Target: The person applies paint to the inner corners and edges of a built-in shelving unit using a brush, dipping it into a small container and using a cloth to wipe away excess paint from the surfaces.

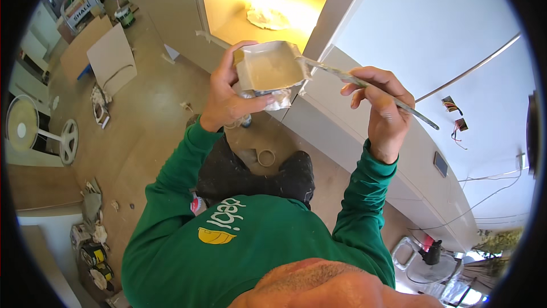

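My left hand (228, 96) grips a small square tub (245, 75) from its left side, with the thumb along the near wall. Pale beige paint (276, 68) lies inside, and whitish crusted material clings below the near right corner. Between the fingers and thumb of my right hand (386, 105) is a thin, paint-stained brush (423, 119), held slantwise. Its far end meets the tub's right rim; whether the bristles touch the paint, I cannot tell. Both hands are raised in front of a lit cabinet niche (228, 0).
Beige cabinet fronts (342, 120) run along the right, with a phone (440, 164) on their ledge and loose wires (450, 104) from the white wall. A tape roll (265, 158) lies below me. Cardboard (114, 57), a fan (23, 128) and cans (93, 254) stand left.
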Available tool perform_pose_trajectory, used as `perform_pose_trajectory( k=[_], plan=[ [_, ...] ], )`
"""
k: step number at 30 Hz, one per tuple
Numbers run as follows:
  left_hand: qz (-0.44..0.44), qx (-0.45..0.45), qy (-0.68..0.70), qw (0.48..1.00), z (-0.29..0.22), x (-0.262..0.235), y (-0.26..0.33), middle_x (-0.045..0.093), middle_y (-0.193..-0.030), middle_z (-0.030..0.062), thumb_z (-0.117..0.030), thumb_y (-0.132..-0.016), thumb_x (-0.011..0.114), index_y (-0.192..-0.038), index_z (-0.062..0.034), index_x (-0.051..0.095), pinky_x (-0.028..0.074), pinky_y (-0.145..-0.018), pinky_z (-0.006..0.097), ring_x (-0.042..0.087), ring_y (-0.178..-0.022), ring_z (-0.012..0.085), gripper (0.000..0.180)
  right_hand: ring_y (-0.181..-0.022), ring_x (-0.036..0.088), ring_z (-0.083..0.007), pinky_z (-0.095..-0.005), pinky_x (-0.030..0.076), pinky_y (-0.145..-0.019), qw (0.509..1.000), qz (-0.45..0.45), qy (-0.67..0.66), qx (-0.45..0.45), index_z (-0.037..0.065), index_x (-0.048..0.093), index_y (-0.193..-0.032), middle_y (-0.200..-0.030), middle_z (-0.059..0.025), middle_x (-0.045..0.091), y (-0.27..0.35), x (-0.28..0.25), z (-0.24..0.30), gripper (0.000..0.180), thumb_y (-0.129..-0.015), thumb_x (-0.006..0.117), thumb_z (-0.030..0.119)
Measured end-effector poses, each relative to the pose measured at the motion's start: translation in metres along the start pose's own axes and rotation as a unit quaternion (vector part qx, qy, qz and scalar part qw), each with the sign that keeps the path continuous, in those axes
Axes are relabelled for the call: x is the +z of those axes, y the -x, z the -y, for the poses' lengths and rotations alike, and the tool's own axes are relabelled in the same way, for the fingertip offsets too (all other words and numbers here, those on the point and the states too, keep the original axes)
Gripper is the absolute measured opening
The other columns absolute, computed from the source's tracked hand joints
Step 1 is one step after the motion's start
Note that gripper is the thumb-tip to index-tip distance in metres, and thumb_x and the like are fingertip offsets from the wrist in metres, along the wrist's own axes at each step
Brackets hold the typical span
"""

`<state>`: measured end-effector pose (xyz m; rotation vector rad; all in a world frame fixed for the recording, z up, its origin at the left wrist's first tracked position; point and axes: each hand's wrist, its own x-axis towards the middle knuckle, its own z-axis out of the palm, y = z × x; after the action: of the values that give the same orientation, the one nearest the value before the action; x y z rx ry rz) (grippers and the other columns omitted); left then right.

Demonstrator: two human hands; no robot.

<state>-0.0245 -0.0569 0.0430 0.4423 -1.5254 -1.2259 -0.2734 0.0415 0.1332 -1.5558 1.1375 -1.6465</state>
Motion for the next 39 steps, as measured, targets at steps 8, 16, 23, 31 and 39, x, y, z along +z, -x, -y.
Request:
perform_pose_trajectory(
  k=[8, 16, 23, 31, 39],
  plan=[
    [0.026, 0.023, -0.058, 0.998, 0.020, 0.007, 0.004, 0.061, -0.129, 0.0120, -0.006, -0.067, 0.088, -0.147, -0.0063, 0.038, 0.051, -0.102, 0.037, 0.063, -0.117, 0.0225, 0.094, -0.071, 0.063, -0.0132, -0.0264, 0.049, -0.066, 0.986, 0.070, 0.143, 0.054, -0.004, 0.075, -0.106, -0.087, -0.0108, 0.071, -0.006, 0.024, -0.003, 0.022, -0.091, 0.062, 0.005],
    [0.025, 0.033, -0.067, 0.997, 0.024, 0.002, 0.002, 0.061, -0.130, 0.0116, 0.002, -0.068, 0.084, -0.148, -0.0035, 0.037, 0.049, -0.102, 0.036, 0.062, -0.119, 0.0207, 0.093, -0.069, 0.061, -0.0132, -0.0262, 0.047, -0.065, 0.983, 0.061, 0.143, 0.096, -0.005, 0.074, -0.105, -0.084, -0.0096, 0.069, -0.001, 0.023, -0.006, 0.021, -0.090, 0.062, 0.005],
    [-0.015, 0.009, -0.001, 1.000, 0.024, 0.008, -0.007, 0.062, -0.128, 0.0126, 0.004, -0.069, 0.081, -0.146, -0.0021, 0.038, 0.052, -0.099, 0.037, 0.065, -0.115, 0.0209, 0.089, -0.073, 0.065, -0.0159, -0.0261, 0.047, -0.062, 0.996, -0.006, 0.059, 0.066, -0.008, 0.072, -0.111, -0.094, -0.0146, 0.073, 0.028, 0.013, -0.021, 0.027, -0.093, 0.061, 0.008],
    [-0.026, 0.002, -0.021, 0.999, 0.026, 0.014, -0.017, 0.065, -0.124, 0.0156, 0.001, -0.070, 0.083, -0.148, -0.0051, 0.035, 0.053, -0.098, 0.037, 0.065, -0.114, 0.0220, 0.092, -0.080, 0.069, -0.0190, -0.0280, 0.050, -0.064, 0.998, -0.013, 0.045, 0.046, -0.007, 0.071, -0.115, -0.100, -0.0171, 0.075, 0.045, -0.003, -0.022, 0.030, -0.095, 0.066, 0.014],
    [-0.026, 0.028, -0.020, 0.999, 0.015, 0.028, -0.027, 0.063, -0.127, 0.0159, 0.004, -0.072, 0.080, -0.146, -0.0039, 0.036, 0.053, -0.099, 0.038, 0.064, -0.115, 0.0219, 0.087, -0.084, 0.071, -0.0227, -0.0297, 0.053, -0.068, 0.996, -0.013, -0.072, 0.058, -0.008, 0.072, -0.112, -0.099, -0.0186, 0.075, 0.036, -0.012, -0.037, 0.027, -0.091, 0.060, 0.006]
  ],
)
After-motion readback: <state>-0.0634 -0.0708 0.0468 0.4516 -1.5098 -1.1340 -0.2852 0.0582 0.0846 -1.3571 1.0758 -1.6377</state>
